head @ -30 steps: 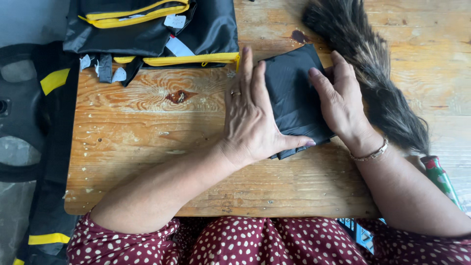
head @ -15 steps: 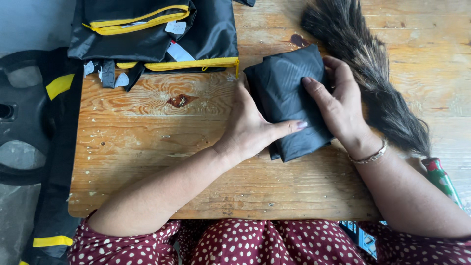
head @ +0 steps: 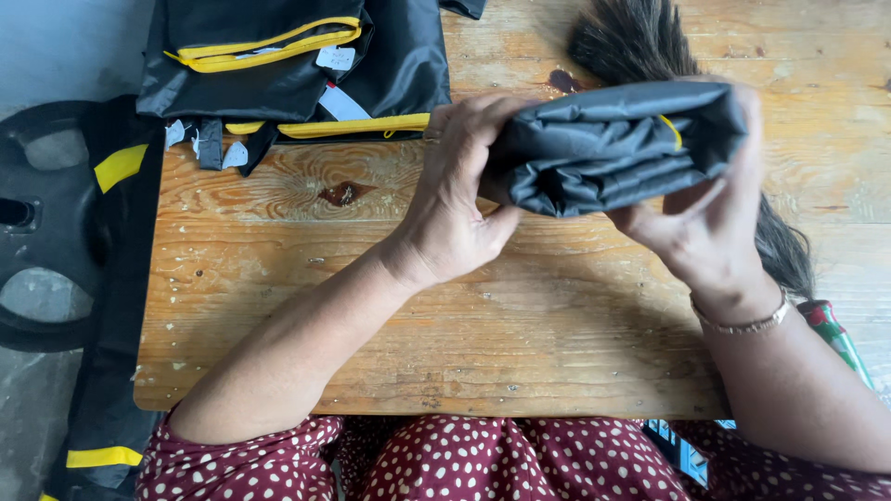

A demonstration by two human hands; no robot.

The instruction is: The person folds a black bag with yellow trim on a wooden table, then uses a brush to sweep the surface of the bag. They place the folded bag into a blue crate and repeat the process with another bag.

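Note:
A folded bundle of dark grey fabric (head: 608,148) with a thin yellow trim is lifted off the wooden board (head: 371,315). My left hand (head: 455,199) grips its left end, fingers curled over the top. My right hand (head: 701,218) holds its right end from below and behind, a thin bracelet on the wrist. The bundle's layered edges face me.
A pile of black fabric pieces with yellow zips and white tags (head: 288,65) lies at the board's far left. A dark bristle broom (head: 650,46) stretches along the right, its handle (head: 835,339) near my right arm. A black weight plate (head: 46,223) lies at left.
The folded fabric lay flat on the board under both palms; now both hands have picked it up and turned it edge-on toward me.

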